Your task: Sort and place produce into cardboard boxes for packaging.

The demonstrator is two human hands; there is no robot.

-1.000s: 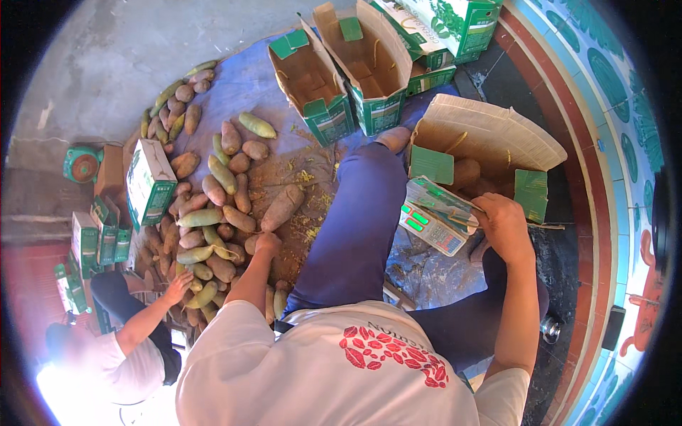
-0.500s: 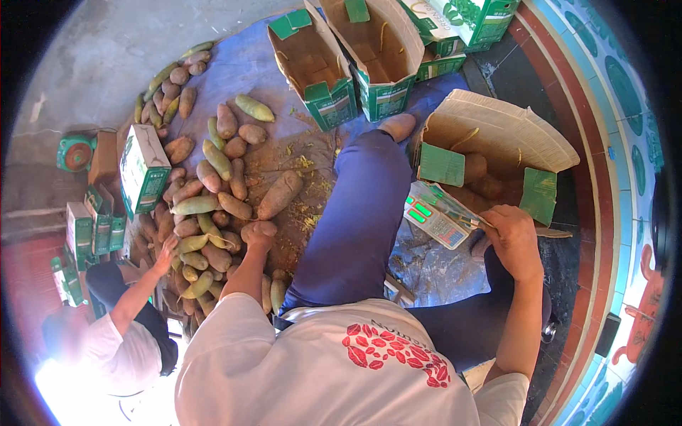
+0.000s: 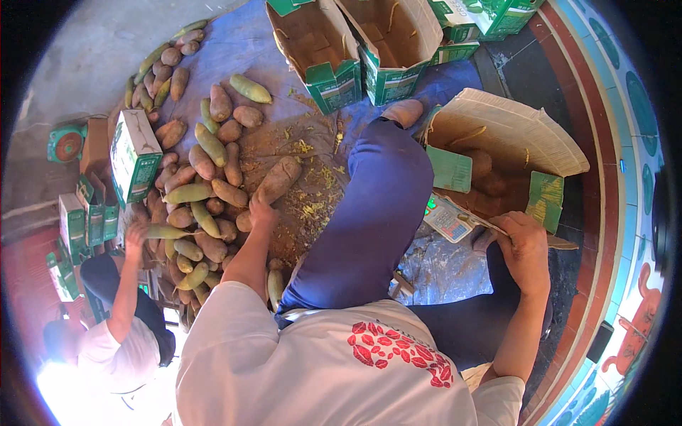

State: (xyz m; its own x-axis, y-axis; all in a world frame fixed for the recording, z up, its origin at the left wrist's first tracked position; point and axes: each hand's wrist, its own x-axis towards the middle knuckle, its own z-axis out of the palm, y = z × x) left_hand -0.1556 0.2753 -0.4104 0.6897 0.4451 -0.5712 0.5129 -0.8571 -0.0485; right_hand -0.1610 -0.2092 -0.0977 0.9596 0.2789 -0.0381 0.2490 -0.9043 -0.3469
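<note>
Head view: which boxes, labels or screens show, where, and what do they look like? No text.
Two open cartons: top centre, brown inside, green and white outside.
Open box: by the right hand, tan flaps, green patches, tubers inside.
Printed flap: at the right hand's fingers, white with green.
Closed carton: left, among the tubers, green and white.
Small cartons: far left, green and white.
No screens.

Top cartons [image 3: 490, 18] cut off; right-hand fingers [image 3: 497, 238] partly hidden.
</note>
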